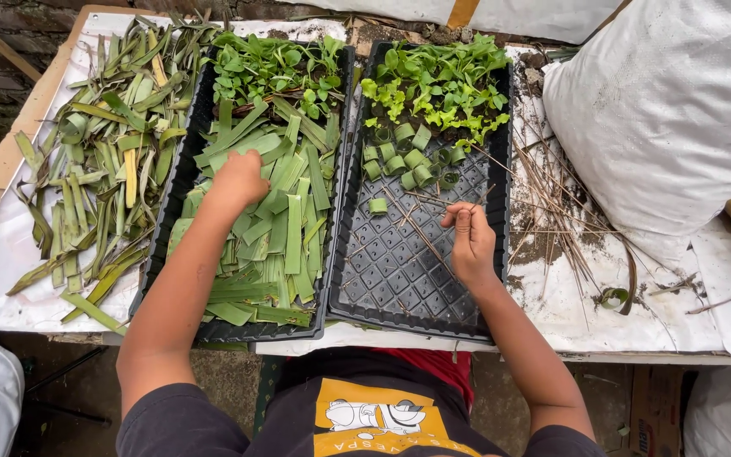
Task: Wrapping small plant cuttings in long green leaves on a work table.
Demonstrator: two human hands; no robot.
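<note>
My left hand (239,179) rests on a heap of cut green leaf strips (277,228) that fills the left black tray (181,178); its fingers curl down into the strips. My right hand (469,241) hovers over the right black cell tray (399,271), fingers pinched on a thin brown stick (477,200). Several rolled green leaf rings (408,156) sit in the tray's far cells, one ring (378,206) apart from them. Small green seedlings (437,85) fill the far end of the right tray, and more seedlings (272,68) crown the left one.
A pile of long leaf offcuts (99,161) lies on the white sheet at left. Loose thin sticks (556,211) and soil are scattered right of the cell tray. A big white sack (670,110) stands at the right. The table's front edge (636,351) is close.
</note>
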